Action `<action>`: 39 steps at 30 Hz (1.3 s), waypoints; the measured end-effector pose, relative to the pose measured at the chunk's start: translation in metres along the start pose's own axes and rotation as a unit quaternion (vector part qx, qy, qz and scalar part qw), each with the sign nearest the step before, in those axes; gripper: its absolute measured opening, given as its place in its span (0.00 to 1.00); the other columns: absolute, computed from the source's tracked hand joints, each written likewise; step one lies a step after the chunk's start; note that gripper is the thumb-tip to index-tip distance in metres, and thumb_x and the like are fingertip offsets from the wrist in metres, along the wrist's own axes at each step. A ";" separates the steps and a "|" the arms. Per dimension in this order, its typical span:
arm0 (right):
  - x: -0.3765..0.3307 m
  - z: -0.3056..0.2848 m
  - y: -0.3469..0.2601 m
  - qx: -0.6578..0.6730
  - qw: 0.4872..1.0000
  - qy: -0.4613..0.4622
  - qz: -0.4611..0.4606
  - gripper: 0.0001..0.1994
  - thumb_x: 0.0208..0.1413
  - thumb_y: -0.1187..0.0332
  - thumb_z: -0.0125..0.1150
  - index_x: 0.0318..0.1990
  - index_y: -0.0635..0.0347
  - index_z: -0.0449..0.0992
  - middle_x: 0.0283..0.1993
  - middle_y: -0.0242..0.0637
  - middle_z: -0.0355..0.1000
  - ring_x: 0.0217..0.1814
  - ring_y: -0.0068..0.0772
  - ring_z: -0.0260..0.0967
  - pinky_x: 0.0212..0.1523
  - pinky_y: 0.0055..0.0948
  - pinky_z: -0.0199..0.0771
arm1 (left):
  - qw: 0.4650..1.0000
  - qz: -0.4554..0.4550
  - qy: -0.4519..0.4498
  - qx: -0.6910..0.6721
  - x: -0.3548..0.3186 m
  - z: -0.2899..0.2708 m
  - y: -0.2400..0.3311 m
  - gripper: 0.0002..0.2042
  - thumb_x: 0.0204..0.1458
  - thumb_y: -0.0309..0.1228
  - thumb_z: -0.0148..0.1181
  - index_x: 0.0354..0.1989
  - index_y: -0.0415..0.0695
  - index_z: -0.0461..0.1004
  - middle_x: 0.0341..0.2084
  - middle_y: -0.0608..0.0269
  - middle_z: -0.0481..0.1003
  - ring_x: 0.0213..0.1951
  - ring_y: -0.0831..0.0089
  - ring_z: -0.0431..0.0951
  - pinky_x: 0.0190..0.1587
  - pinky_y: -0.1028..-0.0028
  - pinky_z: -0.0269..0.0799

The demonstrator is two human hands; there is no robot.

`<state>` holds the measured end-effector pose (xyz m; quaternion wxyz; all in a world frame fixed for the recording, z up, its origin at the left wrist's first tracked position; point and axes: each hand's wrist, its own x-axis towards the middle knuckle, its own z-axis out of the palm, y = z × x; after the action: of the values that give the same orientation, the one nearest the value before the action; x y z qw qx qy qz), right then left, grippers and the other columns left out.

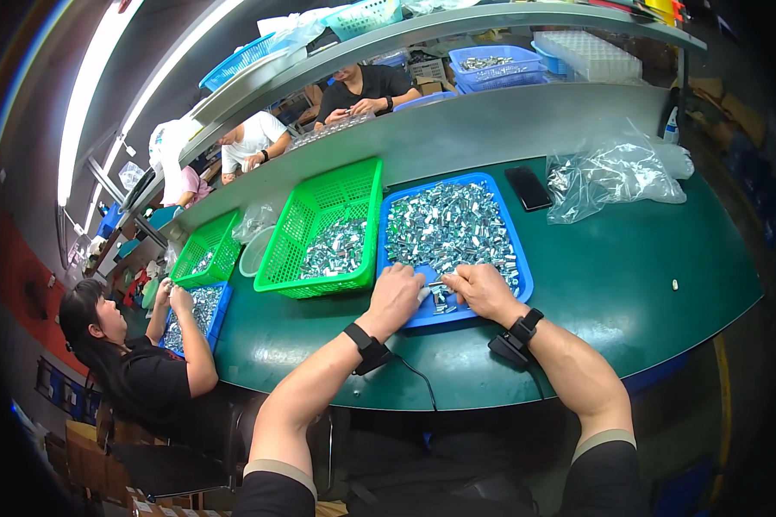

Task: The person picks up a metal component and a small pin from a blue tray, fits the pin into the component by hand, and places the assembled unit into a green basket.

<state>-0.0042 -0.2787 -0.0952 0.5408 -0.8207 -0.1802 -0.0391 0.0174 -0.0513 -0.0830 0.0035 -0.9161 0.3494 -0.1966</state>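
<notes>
A blue tray (pixel 445 320) full of small silvery metal parts (pixel 450 222) lies in front of me on the green table. Over its near edge, my left hand (pixel 395 299) is closed, fingers curled inward; what they hold, if anything, is hidden. My right hand (pixel 486 293) faces it from the right, thumb and fingers pinched on what looks like a small metal part. A few loose parts lie in the tray between and just below the fingertips. Dark straps with small black boxes sit on both wrists.
Left of the tray stands a green basket (pixel 312 285) with more metal parts. A black phone (pixel 528 189) and clear plastic bags (pixel 616 183) lie to the right. At far left a co-worker (pixel 159 362) handles parts over another blue tray. A grey shelf (pixel 491 121) runs behind.
</notes>
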 end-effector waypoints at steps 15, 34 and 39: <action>0.003 0.001 0.000 0.001 1.000 0.022 0.020 0.19 0.66 0.56 0.63 0.28 0.62 0.79 0.21 0.36 0.76 0.22 0.28 0.72 0.27 0.34 0.69 | 0.968 -0.113 0.077 -0.208 -0.012 -0.008 0.010 0.08 0.50 0.28 0.71 0.37 0.42 0.80 0.29 0.56 0.74 0.37 0.55 0.75 0.40 0.59 0.71; -0.003 0.004 -0.006 -0.012 0.999 0.026 -0.014 0.10 0.63 0.66 0.66 0.35 0.66 0.81 0.24 0.33 0.77 0.25 0.17 0.68 0.26 0.27 0.65 | 0.916 -0.113 0.139 -0.359 -0.025 0.000 0.012 0.10 0.50 0.23 0.72 0.40 0.41 0.80 0.34 0.57 0.80 0.38 0.57 0.78 0.42 0.63 0.75; -0.002 0.001 -0.011 -0.033 0.998 -0.023 0.044 0.13 0.65 0.64 0.64 0.32 0.65 0.80 0.23 0.32 0.77 0.25 0.17 0.69 0.26 0.26 0.65 | 0.918 -0.089 0.129 -0.365 -0.029 -0.001 0.009 0.09 0.49 0.23 0.72 0.39 0.41 0.80 0.34 0.57 0.80 0.38 0.57 0.78 0.42 0.63 0.75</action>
<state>-0.0096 -0.2745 -0.0868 0.5101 -0.8461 -0.1548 -0.0020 -0.0086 -0.0391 -0.0933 -0.3938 -0.8476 0.3116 -0.1711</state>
